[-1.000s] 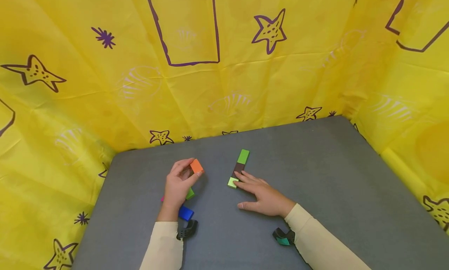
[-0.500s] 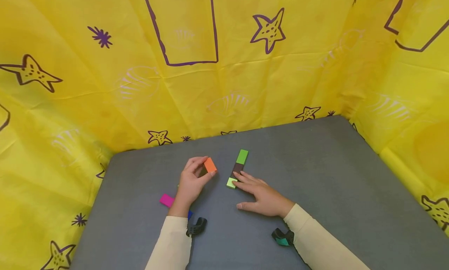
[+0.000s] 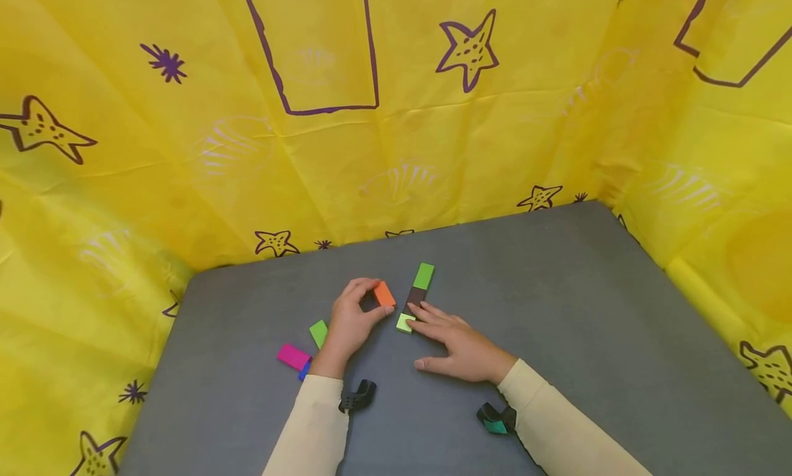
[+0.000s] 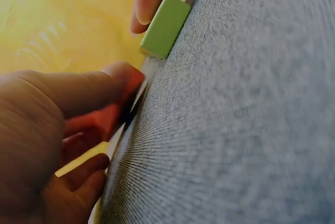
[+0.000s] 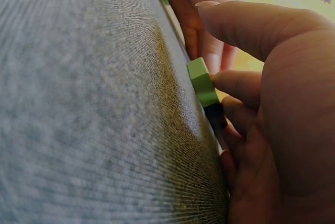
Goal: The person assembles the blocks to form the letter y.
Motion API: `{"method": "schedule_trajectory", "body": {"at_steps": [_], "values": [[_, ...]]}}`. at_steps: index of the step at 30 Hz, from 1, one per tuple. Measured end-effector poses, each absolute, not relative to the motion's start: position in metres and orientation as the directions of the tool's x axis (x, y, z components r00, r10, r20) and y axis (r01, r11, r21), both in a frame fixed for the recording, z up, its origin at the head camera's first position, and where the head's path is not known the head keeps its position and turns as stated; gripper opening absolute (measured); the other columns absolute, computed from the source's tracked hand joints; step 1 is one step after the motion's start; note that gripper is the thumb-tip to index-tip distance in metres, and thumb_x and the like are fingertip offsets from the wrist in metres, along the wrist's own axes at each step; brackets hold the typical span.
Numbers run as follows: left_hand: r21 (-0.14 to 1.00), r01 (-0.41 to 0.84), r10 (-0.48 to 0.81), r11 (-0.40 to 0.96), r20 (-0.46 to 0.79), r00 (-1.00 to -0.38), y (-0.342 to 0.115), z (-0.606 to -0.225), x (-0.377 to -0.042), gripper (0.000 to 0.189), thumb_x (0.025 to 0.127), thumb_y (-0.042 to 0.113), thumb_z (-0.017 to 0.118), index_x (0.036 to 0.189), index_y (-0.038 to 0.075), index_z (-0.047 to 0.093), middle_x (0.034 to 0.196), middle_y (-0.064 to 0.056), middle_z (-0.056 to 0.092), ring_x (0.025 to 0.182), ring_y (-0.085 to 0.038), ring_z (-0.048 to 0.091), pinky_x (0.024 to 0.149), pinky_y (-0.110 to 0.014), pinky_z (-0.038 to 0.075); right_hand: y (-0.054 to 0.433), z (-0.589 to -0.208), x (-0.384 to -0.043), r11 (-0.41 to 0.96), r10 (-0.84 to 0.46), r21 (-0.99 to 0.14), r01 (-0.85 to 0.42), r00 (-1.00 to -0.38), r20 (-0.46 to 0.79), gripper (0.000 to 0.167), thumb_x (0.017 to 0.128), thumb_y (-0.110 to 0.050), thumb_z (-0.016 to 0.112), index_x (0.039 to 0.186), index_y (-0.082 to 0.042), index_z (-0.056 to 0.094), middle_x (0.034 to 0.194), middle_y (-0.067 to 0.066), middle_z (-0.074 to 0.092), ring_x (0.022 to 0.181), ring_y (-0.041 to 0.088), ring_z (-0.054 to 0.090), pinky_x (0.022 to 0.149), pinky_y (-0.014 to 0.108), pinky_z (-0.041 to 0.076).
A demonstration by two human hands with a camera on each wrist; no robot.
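Observation:
My left hand [image 3: 351, 325] pinches an orange block [image 3: 384, 294] between thumb and fingers, just left of a row of blocks. That row runs from a green block [image 3: 424, 276] at the far end, through a dark brown stretch [image 3: 414, 298], to a light green block [image 3: 404, 323] at the near end. The fingertips of my right hand [image 3: 460, 349] rest at the light green and dark parts, fingers extended and thumb spread. In the left wrist view the light green block [image 4: 166, 28] stands beyond the pinched block, close to the right hand's fingertips.
Left of the left forearm lie a green block [image 3: 318, 331], a magenta block [image 3: 293, 356] and a partly hidden blue block [image 3: 304, 371]. Black wrist mounts [image 3: 360, 396] sit on both wrists. A yellow patterned cloth [image 3: 328, 173] hangs behind the grey tabletop [image 3: 544, 276].
My left hand has carried the orange block rightward, close to the row. The green and magenta blocks at left have come into fuller view. My right hand has stayed at the row.

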State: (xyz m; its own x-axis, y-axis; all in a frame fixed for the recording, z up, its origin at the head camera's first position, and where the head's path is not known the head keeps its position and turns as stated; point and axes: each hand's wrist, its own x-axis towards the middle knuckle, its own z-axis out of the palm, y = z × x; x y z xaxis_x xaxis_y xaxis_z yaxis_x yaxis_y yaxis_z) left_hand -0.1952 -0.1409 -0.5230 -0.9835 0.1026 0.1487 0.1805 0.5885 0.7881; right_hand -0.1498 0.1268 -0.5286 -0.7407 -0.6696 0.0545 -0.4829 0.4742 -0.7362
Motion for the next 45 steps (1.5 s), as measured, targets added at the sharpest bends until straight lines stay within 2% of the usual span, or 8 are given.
{"method": "schedule_trajectory", "body": {"at_steps": [5,8,26,38,45], "values": [[0.755,0.167,0.131,0.634,0.107,-0.986,-0.1451,-0.5243,-0.1925,0.066,0.091,0.02,0.093,0.15,0.009,0.066,0.15,-0.011,0.06,0.141,-0.037,0.051,0.116,-0.061,0.039,0.1253,-0.5289,-0.1507,0.463,-0.674,-0.736,-0.493,-0.735,0.069,0.079,0.104,-0.049,0.074,0.169,-0.016,0.043,0.179,-0.005,0.021,0.164,0.021,0.012,0.123,0.068,0.02],[0.766,0.163,0.14,0.621,0.096,-0.985,-0.1482,-0.5242,-0.1924,0.065,0.092,0.017,0.092,0.151,0.009,0.065,0.152,-0.01,0.059,0.143,-0.036,0.049,0.117,-0.059,0.038,0.1244,-0.5298,-0.1512,0.463,-0.668,-0.74,-0.488,-0.741,0.07,0.079,0.104,-0.048,0.074,0.169,-0.017,0.042,0.18,-0.005,0.02,0.165,0.021,0.011,0.123,0.068,0.02],[0.775,0.183,0.178,0.605,0.092,-0.98,-0.1497,-0.5285,-0.192,0.061,0.092,0.02,0.092,0.148,0.014,0.069,0.151,-0.005,0.063,0.147,-0.033,0.048,0.119,-0.058,0.036,0.1251,-0.5321,-0.1523,0.476,-0.656,-0.73,-0.491,-0.751,0.077,0.08,0.104,-0.047,0.075,0.169,-0.016,0.042,0.179,-0.003,0.021,0.164,0.023,0.012,0.122,0.07,0.021],[0.777,0.204,0.192,0.595,0.11,-0.975,-0.1487,-0.5318,-0.1918,0.059,0.091,0.019,0.092,0.146,0.015,0.071,0.149,-0.004,0.065,0.145,-0.031,0.049,0.119,-0.056,0.037,0.1259,-0.5296,-0.1503,0.459,-0.656,-0.733,-0.501,-0.748,0.101,0.077,0.104,-0.048,0.074,0.168,-0.015,0.045,0.178,0.002,0.025,0.164,0.032,0.016,0.119,0.074,0.022],[0.776,0.219,0.199,0.591,0.123,-0.972,-0.1489,-0.5324,-0.1921,0.059,0.091,0.019,0.093,0.146,0.015,0.071,0.149,-0.004,0.065,0.145,-0.031,0.05,0.119,-0.055,0.037,0.1253,-0.5296,-0.1504,0.47,-0.656,-0.733,-0.493,-0.75,0.084,0.079,0.104,-0.049,0.074,0.169,-0.015,0.043,0.179,0.0,0.022,0.164,0.029,0.015,0.121,0.071,0.022]]}}
